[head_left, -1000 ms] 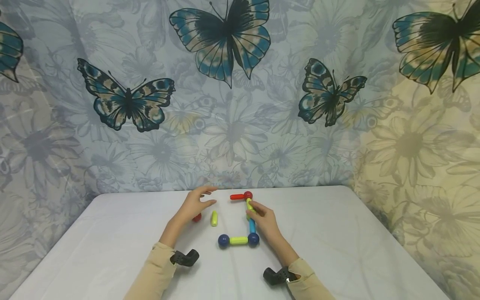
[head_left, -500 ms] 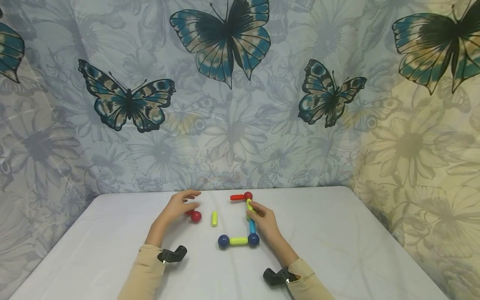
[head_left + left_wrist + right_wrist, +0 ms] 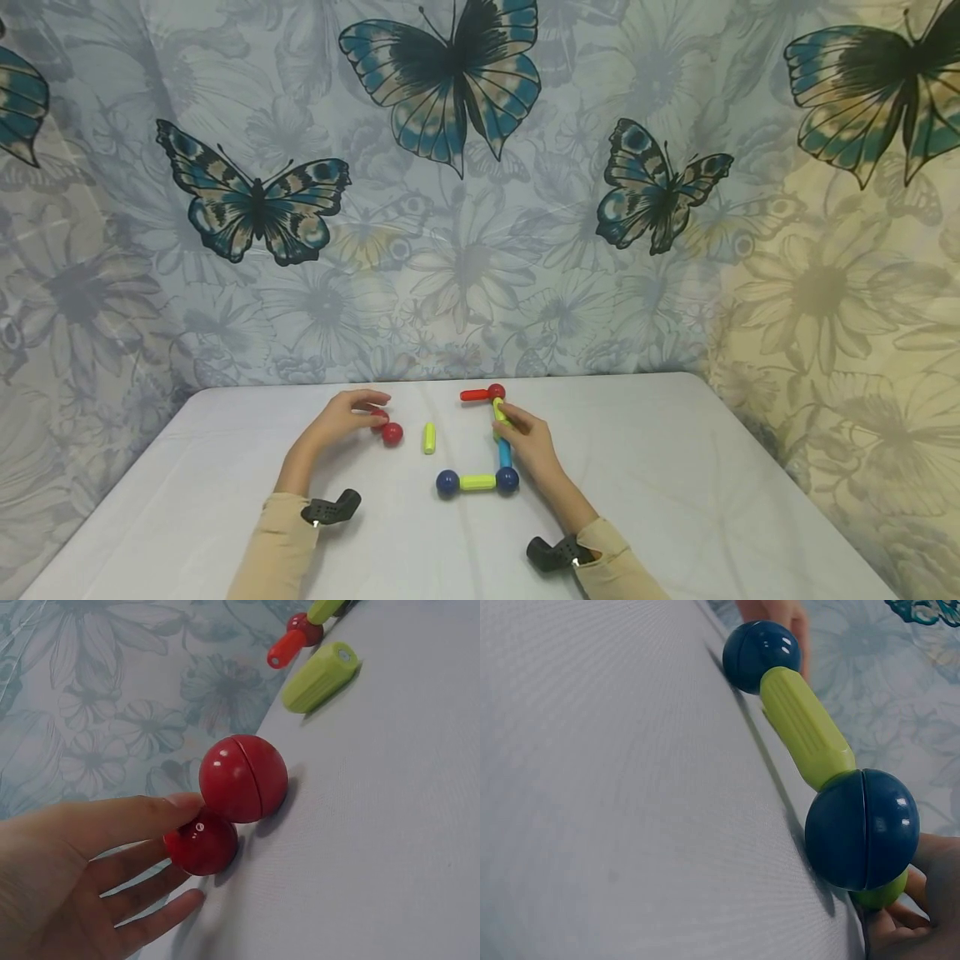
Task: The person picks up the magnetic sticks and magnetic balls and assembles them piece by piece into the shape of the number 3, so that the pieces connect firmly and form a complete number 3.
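In the head view, my left hand (image 3: 335, 417) is at the left, around the farther of two red balls (image 3: 201, 846). The thumb touches this ball, and the other fingers lie behind it, partly hidden. A nearer red ball (image 3: 244, 778) rests against it. At the right, my right hand (image 3: 531, 442) pinches a yellow-green rod (image 3: 498, 408) of a magnetic-looking construction. This rod lies between a red ball (image 3: 497, 391) and a light blue rod (image 3: 505, 452). A navy ball (image 3: 862, 829) at the corner joins another yellow-green rod (image 3: 806, 727) and a second navy ball (image 3: 759, 656).
A loose yellow-green rod (image 3: 429, 438) lies between the hands. A red rod (image 3: 474, 395) points left from the far red ball. All stand on a white-covered table (image 3: 660, 492), with a butterfly-patterned cloth (image 3: 465, 250) behind its far edge.
My left hand has moved left and back from over the loose yellow-green rod to the red balls, its thumb now on the farther one. The right hand keeps its hold.
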Demonstrator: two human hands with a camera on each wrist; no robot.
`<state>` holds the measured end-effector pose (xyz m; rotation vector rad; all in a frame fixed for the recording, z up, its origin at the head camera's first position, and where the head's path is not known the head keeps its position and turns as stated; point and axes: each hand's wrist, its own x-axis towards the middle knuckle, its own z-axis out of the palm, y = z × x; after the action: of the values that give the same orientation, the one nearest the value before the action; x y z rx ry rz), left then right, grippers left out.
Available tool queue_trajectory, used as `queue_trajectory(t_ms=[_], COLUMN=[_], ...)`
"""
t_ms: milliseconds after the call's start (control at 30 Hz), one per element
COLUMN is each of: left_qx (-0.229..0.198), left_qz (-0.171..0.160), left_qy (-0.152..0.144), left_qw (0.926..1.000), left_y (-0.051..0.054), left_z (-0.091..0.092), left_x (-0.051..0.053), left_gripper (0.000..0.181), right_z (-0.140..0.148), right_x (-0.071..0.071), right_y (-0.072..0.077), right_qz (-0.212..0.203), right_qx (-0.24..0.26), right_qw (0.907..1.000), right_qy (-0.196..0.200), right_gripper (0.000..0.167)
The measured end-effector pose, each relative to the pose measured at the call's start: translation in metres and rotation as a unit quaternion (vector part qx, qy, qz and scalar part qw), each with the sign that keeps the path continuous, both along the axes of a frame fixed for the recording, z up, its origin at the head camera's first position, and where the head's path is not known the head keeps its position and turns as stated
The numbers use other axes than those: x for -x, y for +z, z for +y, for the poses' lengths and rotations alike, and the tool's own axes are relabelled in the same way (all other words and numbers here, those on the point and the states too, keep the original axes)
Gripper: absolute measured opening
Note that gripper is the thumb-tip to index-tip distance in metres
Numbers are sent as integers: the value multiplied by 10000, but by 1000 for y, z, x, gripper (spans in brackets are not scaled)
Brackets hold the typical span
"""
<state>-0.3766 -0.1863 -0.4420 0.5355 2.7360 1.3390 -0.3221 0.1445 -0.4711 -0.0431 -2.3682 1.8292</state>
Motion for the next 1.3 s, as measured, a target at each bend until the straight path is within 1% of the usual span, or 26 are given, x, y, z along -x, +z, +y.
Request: queue_trajectory(t_ms=[167,300,433,533,633,667,767,867,900,967,1133,1233,1300], left_qx=[39,67,128,176,147,184,141,173,133,116,4,-61,-103], left_qz=[-16,-24,-97,-117,-165,-106,-79,91,72,145,227,239,191], left_qy=[-155,-152,-32,16,144,141,311,308,355,318,296,350,442], left_qw=[9999,9999,9999,9998,9997,9997,9994,9993,9993,9993,9993,9991,9988], left_y=[-1,-1,-1,-1,-1,0,1,3,4,5,7,6,5], left_z=[-4,-5,-5,-4,-4,-4,-2,1,2,5,14,22,28], left_x=[-1,-1,0,-1,-1,-1,-1,0,0,0,-1,0,2], left_gripper=[43,41,38,36,37,37,38,38,38,37,36,36,36], right_z=[0,0,1,0,-1,-1,-3,-5,-5,-5,-2,-1,0], right_x=[0,0,0,0,-3,-4,-10,-14,-15,-13,-4,-1,0], right_y=[-1,-1,0,0,2,4,14,21,21,19,4,0,-1], right_qz=[-58,-20,30,28,8,20,27,46,53,69,75,56,40], right_qx=[-15,17,77,32,4,9,16,61,72,73,42,39,47], right_qw=[10000,10000,9999,9999,9999,9999,9999,9997,9997,9997,9998,9999,9999], right_qy=[-20,45,115,122,124,135,165,227,237,235,152,124,93], right_gripper=[41,41,42,42,42,43,42,42,42,42,42,42,42])
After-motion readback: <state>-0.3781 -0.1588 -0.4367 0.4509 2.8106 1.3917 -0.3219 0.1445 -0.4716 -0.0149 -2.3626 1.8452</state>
